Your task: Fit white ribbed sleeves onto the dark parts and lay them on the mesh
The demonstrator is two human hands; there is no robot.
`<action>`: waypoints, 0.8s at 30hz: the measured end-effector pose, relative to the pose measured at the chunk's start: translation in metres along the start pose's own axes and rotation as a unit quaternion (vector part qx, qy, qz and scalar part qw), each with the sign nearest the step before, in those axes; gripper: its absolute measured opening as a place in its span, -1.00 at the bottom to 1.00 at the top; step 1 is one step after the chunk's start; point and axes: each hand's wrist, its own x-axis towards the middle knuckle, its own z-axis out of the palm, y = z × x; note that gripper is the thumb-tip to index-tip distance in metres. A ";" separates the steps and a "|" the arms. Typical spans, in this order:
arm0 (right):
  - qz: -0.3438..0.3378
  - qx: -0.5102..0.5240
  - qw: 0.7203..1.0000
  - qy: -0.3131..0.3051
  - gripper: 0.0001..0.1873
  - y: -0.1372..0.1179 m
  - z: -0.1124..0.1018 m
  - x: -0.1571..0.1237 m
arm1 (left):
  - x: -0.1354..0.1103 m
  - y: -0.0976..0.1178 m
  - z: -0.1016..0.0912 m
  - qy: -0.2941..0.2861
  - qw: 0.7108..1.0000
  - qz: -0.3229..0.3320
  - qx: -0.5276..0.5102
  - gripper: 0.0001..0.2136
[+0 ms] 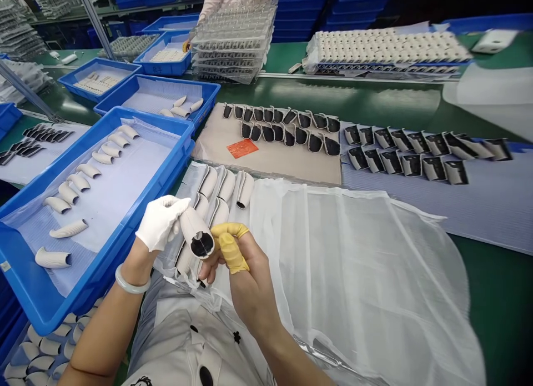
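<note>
left hand (160,222), white-gloved, is pinching a curved white shell piece (195,233) over a clear plastic sheet (333,264); right hand (237,269), wearing yellow finger cots (229,250), is gripping its open end with curled fingers. blue plastic tray (75,153) at left is holding white shells (77,171) in rows on a clear liner (125,208); second blue tray (179,81) beyond is holding fewer shells.
</note>
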 end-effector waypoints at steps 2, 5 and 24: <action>0.013 -0.015 1.000 0.018 -0.72 -0.003 -0.001 0.001 | 0.001 0.000 0.003 -0.007 1.000 -0.002 0.009 -0.68; 0.048 -0.041 0.997 0.046 -0.66 -0.005 -0.004 0.002 | 0.002 0.000 0.009 -0.001 0.999 0.006 0.032 -0.68; -0.113 -0.475 0.861 0.141 -0.81 0.059 -0.086 -0.001 | 0.094 -0.002 0.097 -0.250 0.759 0.391 0.457 -0.96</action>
